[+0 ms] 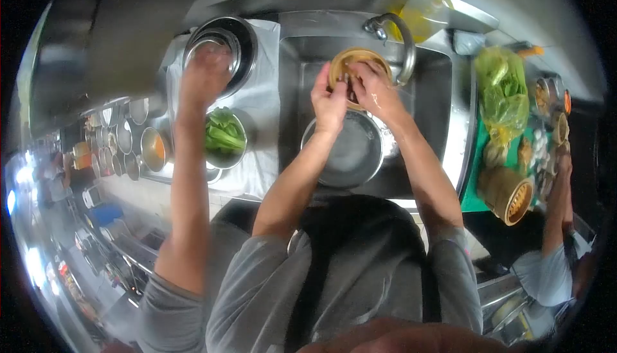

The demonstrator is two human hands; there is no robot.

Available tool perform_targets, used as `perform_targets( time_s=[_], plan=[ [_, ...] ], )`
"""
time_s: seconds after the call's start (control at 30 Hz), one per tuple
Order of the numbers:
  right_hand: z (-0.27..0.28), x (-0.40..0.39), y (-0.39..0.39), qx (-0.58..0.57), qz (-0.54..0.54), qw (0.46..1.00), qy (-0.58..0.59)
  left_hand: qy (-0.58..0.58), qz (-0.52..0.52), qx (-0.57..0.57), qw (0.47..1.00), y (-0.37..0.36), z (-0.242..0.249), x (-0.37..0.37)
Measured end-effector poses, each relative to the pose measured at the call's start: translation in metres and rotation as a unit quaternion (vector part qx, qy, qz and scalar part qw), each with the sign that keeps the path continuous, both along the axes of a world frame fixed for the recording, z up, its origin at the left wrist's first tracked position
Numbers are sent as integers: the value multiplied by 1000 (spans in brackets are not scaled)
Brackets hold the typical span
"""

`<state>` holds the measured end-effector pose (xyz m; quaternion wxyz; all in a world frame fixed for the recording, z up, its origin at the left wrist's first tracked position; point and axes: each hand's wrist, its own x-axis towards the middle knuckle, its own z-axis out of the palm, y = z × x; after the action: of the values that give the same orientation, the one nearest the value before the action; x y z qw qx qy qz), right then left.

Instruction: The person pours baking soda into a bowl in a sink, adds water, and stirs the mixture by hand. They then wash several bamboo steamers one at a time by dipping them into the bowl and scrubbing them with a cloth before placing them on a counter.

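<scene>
A round yellow-tan bowl (353,52) is tilted over the sink (430,128), below the faucet. My left hand (329,101) grips its left side, the thumb near the rim. Inside the bowl, the fingers of my right hand (375,89) are bent inward and drawn together over small dark pieces; what they hold is hidden. Both wrists are close together, and the right one looks wet. Just under my hands a large metal bowl (342,154) sits in the sink, with what looks like water in it.
A curved faucet (409,44) arches beside my right hand. At left, a co-worker's arm (191,160) reaches into nested metal bowls (245,57), near a bowl of leafy greens (225,132). Right of the sink are bagged greens (504,93), a bamboo basket (498,189) and another person's arm (558,215).
</scene>
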<state>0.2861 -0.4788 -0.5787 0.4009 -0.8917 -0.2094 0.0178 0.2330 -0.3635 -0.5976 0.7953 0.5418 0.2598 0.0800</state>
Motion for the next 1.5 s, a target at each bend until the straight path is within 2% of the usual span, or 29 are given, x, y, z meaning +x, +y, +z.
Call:
perform_targets(
  time_s=[0.03, 0.1, 0.17, 0.2, 0.23, 0.27, 0.3, 0.37, 0.43, 0.5, 0.57, 0.6, 0.63, 0.67, 0.7, 0.83, 0.9, 0.93, 0.97, 1.0, 1.03, 1.07, 1.13, 1.2, 1.3, 1.37, 1.43, 1.47, 1.5],
  plan=[
    [-8, -1, -4, -20, -8, 996, -83, -22, -29, 25, 999, 0, 3, 0],
    [-8, -1, -10, -53, -35, 995, -72, -53, -63, 85, 993, -6, -6, 2],
    [0, -3, -22, -26, 6, 1000, -4, 11, -95, 191, 977, -8, 6, 12],
    [1, -5, -27, -20, 18, 1000, -9, 10, -82, 176, 981, -10, 7, 19],
    [3, -8, -35, -33, 38, 997, 63, 7, -72, 159, 985, -13, 9, 27],
    [6, -10, -45, -50, 58, 988, 133, 26, -97, 230, 968, -13, 2, 35],
    [6, -15, -56, -50, 64, 989, 127, 22, -89, 231, 969, -17, -4, 42],
    [-3, -28, -77, 48, 7, 992, 113, -47, -127, 330, 934, -26, -12, 57],
    [-31, -37, -99, 91, -43, 993, 65, -55, -159, 307, 937, -36, 13, 62],
    [-39, -49, -108, 135, -96, 986, 17, -20, -325, 460, 826, -47, 46, 64],
    [-36, -64, -113, 197, -201, 956, 88, -40, -297, 484, 822, -73, 18, 63],
    [-35, -69, -117, 234, -194, 945, 119, -59, -270, 507, 816, -79, 19, 61],
    [-35, -72, -120, 234, -195, 945, 119, -60, -271, 506, 817, -83, 19, 59],
    [-34, -74, -123, 229, -219, 940, 124, 9, -298, 350, 888, -80, 40, 56],
    [-33, -76, -127, 223, -243, 935, 129, 78, -317, 182, 928, -79, 52, 54],
    [-34, -79, -140, 96, -265, 957, 65, 113, -336, 227, 907, -69, 41, 59],
    [-54, -82, -147, 171, -269, 939, 130, -5, -352, 408, 842, -54, 34, 61],
    [-65, -84, -145, 248, -250, 927, 128, -28, -300, 417, 857, -51, 3, 64],
    [-45, -83, -139, 122, -219, 964, 91, -51, -256, 416, 871, -57, -28, 67],
    [-39, -83, -139, 42, -175, 983, 39, -18, -288, 360, 887, -48, -15, 67],
    [-26, -86, -131, 26, -161, 986, 28, -37, -322, 369, 871, -41, -25, 71],
    [-14, -90, -119, 63, -159, 983, 59, 28, -338, 401, 851, -35, -22, 71],
    [-11, -88, -110, -12, -124, 992, -7, 84, -349, 439, 824, -36, 2, 83],
    [-15, -86, -105, -18, -98, 995, -22, 148, -436, 461, 759, -35, 17, 84],
    [-17, -82, -96, -26, -60, 996, -57, 134, -482, 490, 713, -39, 34, 81],
    [-23, -80, -100, 6, -48, 998, 38, 111, -449, 503, 730, -43, 37, 80],
    [-25, -81, -104, 55, -45, 997, 43, 128, -512, 475, 704, -46, 43, 89],
    [-28, -86, -105, 171, -85, 970, 151, 217, -491, 333, 775, -48, 58, 87],
    [-30, -89, -106, 284, -120, 917, 253, 213, -494, 335, 774, -51, 50, 87]
  ],
)
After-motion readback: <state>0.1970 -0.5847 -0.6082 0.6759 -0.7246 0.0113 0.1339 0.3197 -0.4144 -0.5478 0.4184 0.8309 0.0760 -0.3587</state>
